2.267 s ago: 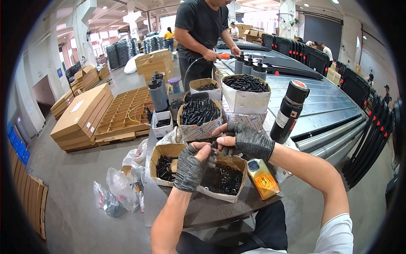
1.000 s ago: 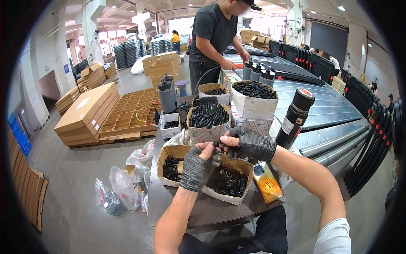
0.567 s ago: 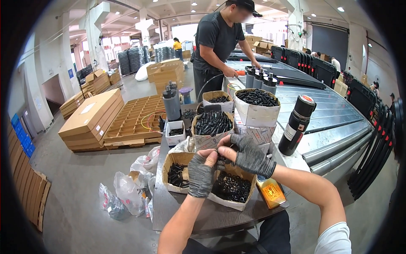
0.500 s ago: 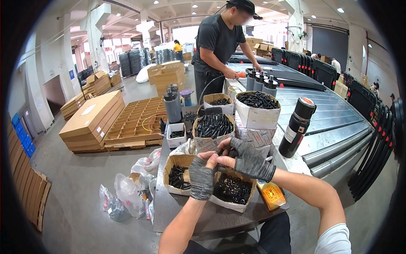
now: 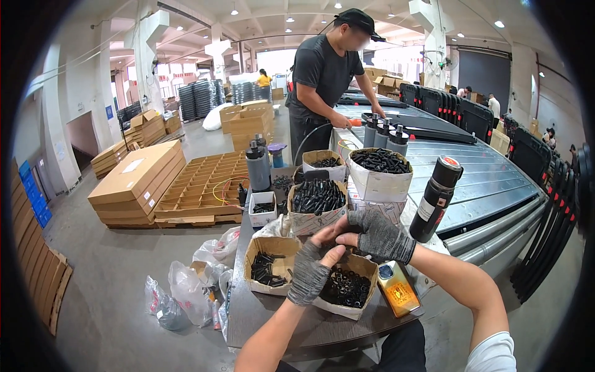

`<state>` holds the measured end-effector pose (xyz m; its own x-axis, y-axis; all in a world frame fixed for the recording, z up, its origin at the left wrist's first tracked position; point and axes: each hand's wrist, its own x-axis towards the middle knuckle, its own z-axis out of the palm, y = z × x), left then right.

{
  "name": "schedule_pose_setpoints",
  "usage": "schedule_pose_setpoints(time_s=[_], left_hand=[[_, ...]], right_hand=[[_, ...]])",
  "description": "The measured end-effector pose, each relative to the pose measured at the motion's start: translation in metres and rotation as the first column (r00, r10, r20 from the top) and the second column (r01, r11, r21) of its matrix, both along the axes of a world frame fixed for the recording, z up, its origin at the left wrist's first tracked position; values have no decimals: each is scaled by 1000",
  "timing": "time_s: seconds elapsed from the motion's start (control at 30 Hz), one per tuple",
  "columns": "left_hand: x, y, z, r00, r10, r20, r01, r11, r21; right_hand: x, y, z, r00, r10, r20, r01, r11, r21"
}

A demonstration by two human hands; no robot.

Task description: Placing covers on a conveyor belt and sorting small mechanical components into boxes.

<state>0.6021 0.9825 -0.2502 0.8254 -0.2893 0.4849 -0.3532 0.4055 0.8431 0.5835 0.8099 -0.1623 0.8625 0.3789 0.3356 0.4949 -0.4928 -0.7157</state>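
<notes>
My left hand [image 5: 313, 270] and my right hand [image 5: 376, 239], both in grey fingerless gloves, meet above the small boxes on the dark table. Their fingers are bent together around something too hidden to name. Right below them is a carton of black rings [image 5: 347, 286]. To its left stands a carton of short black rod-like parts [image 5: 265, 268]. Just beyond my hands, a fuller box holds many black cylindrical parts [image 5: 317, 197].
An orange-backed phone [image 5: 398, 290] lies by the table's right edge [image 5: 328, 343]. A black bottle [image 5: 436, 198] stands on the ledge beside a metal roller conveyor [image 5: 496, 170]. Across from me a co-worker [image 5: 325, 80] handles dark panels. Plastic bags [image 5: 186, 291] sit at the left.
My hands appear slightly lower and further right in the picture, and the left fingers have loosened a little. The view has shifted slightly; the boxes stand as before.
</notes>
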Motion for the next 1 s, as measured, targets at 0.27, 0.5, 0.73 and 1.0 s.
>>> schedule_pose_setpoints(time_s=[0.27,0.5,0.73,1.0], left_hand=[[7,5,1,998,33,-48,-29,997,72],[16,25,16,962,207,-176,-228,967,-110],[19,25,15,956,260,-134,-267,963,-39],[24,29,14,947,299,-120,-305,952,-28]], right_hand=[[29,-10,34,990,62,129,-33,975,-218],[144,12,61,896,-127,425,333,826,-455],[235,9,35,911,-159,382,399,577,-713],[277,-9,15,934,-136,331,344,602,-721]])
